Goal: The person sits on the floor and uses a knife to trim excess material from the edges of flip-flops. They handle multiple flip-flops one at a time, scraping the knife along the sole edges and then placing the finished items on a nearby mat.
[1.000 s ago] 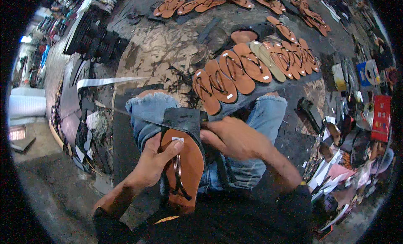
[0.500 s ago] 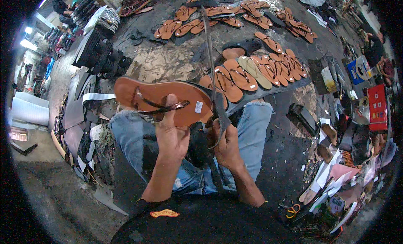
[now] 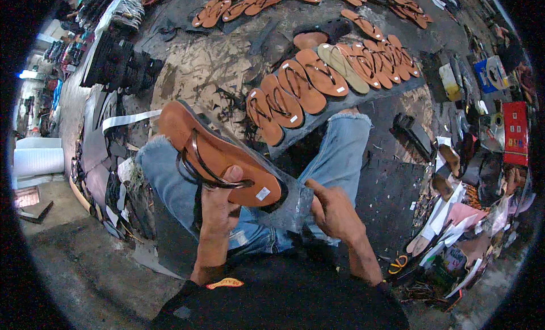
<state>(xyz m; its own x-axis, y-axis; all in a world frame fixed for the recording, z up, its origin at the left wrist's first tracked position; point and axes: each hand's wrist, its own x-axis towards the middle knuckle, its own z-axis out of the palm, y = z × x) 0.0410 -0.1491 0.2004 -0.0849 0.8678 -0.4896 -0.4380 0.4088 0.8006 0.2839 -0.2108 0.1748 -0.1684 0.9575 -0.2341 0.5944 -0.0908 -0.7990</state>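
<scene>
The left hand (image 3: 220, 208) is clamped on a tan sandal (image 3: 233, 151) with dark glossy straps, the thumb lying on the footbed beside a strap and the other fingers mostly hidden under the sole. The sandal is held above the person's lap, over the left leg of the blue jeans (image 3: 340, 151), tilted so that one end points far and left and the other, bearing a small white label (image 3: 262, 192), points near and right. A dark grey sheet (image 3: 288, 208) shows at that near right end, reaching toward the right hand (image 3: 338, 213), whose fingers are curled together at the sheet's right edge; I cannot tell whether they grip it. Beyond the knees, a slanting row of tan sandals (image 3: 304, 91), with one olive sandal (image 3: 345, 68) among them, lies on a dark mat (image 3: 308, 127). More tan sandals (image 3: 244, 10) lie on the floor farther off. To the far left rises a stack of dark pieces (image 3: 116, 63), with a white strip (image 3: 130, 119) nearer, just beyond the left knee. On the right are a dark block (image 3: 413, 136) and, farther right, a red box (image 3: 515, 134)
</scene>
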